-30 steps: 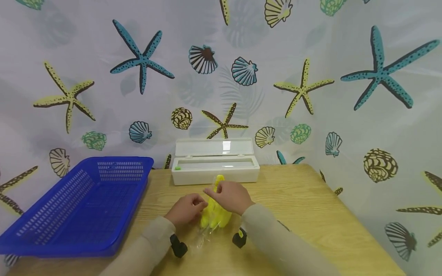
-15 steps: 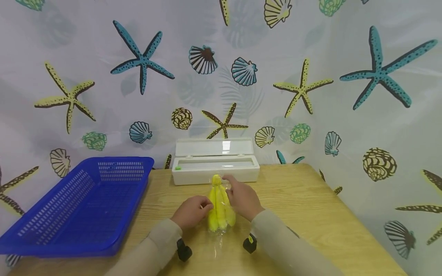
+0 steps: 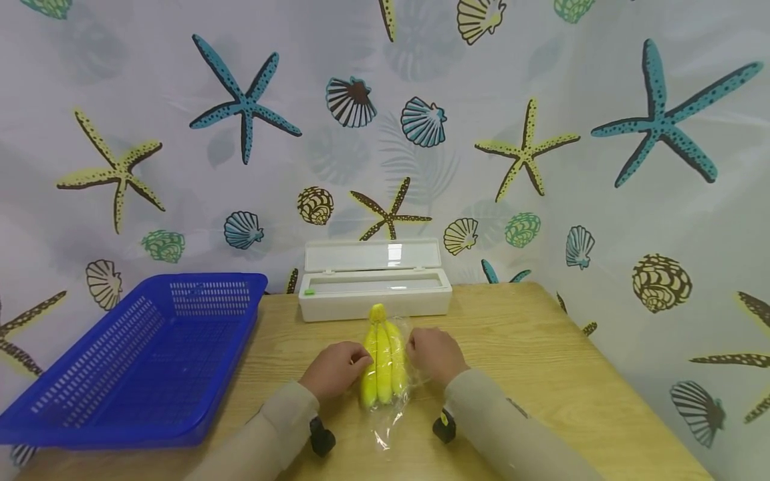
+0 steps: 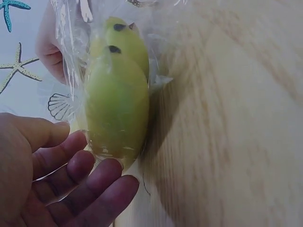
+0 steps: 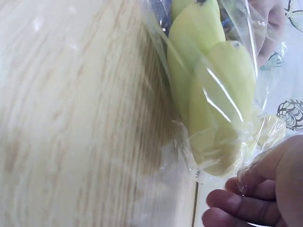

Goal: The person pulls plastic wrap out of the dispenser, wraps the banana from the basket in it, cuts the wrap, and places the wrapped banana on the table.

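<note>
The bananas (image 3: 383, 364) lie as one bunch on the surface (image 3: 541, 347), stem (image 3: 377, 312) toward the far edge, tips away from it. They look light and fairly firm, probably apt to dent or bruise if squeezed hard. The clear film (image 3: 381, 437) about them is thin and limp, with slack beyond the tips and along the right side; it will likely slide, cling and crease. The best hold seems a broad one round the flanks, or at the stem; film alone would give little control.

The bunch sits between the two grips. The left grip (image 3: 333, 369) is at its left flank, fingers loosely bent and partly spread, the tips at the film, without a firm hold. The right grip (image 3: 439, 354) is just beside its right flank, thumb and forefinger closed together on film.

Beyond the stem, the box (image 3: 375, 307) stands along the far edge, lid raised; the basket (image 3: 96, 434) is at the left edge.
</note>
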A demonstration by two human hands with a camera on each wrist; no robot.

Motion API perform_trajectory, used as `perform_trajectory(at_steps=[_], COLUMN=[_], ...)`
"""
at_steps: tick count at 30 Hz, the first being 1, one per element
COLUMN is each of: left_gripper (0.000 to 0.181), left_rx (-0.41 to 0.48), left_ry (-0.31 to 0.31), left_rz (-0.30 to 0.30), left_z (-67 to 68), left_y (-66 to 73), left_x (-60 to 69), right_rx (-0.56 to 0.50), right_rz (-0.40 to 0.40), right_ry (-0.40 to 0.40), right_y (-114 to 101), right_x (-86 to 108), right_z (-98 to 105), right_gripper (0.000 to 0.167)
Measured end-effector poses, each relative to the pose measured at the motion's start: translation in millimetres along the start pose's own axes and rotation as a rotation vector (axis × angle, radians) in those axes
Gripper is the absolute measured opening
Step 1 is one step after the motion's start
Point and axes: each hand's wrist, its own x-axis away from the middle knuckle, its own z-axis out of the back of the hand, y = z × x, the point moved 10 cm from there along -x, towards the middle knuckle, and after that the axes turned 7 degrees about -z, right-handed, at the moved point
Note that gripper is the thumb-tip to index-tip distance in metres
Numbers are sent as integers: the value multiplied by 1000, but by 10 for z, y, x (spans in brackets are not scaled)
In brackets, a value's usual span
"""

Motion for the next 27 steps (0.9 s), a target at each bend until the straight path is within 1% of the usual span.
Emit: perform_trajectory(at_steps=[3,6,8,11,14,16,18,20,21,22,24,26,27], left_gripper=[19,18,18,19,21,22,24,24,24,23,23,23,23], left_rx=[10,26,41,60,67,73,71,69,70,72,80,97,105], left_ry=[-4,-11,-13,-16,-21,-26,-28,-30,-32,-36,-43,-49,-51], left_rz=[4,15,32,73,115,146,161,161,159,156,145,145,151], left_z=[3,5,10,17,22,16,9,-3,-9,-16,-30,-43,-50], left_y=[-18,-41,-61,-108,-157,-203,-241,-271,-279,-284,-285,-285,-288], left_x=[-2,-17,-37,-76,-106,-116,-125,-132,-134,-133,-132,-125,-119], right_rx=[-68,-140,-187,-246,-293,-287,-245,-176,-139,-104,-71,-78,-87], right_rz=[-59,-112,-136,-164,-187,-189,-170,-129,-105,-72,-4,62,93], right_ry=[-67,-108,-113,-105,-91,-84,-73,-44,-18,25,125,210,235], right_y=[67,115,132,160,188,193,173,127,93,49,-55,-176,-236], right_x=[-38,-64,-81,-101,-124,-134,-141,-141,-141,-138,-129,-105,-94], right_z=[-131,-219,-240,-254,-269,-275,-249,-180,-118,-39,143,311,368], right_gripper=[17,18,19,20,10,6,5,3,6,9,10,9,10])
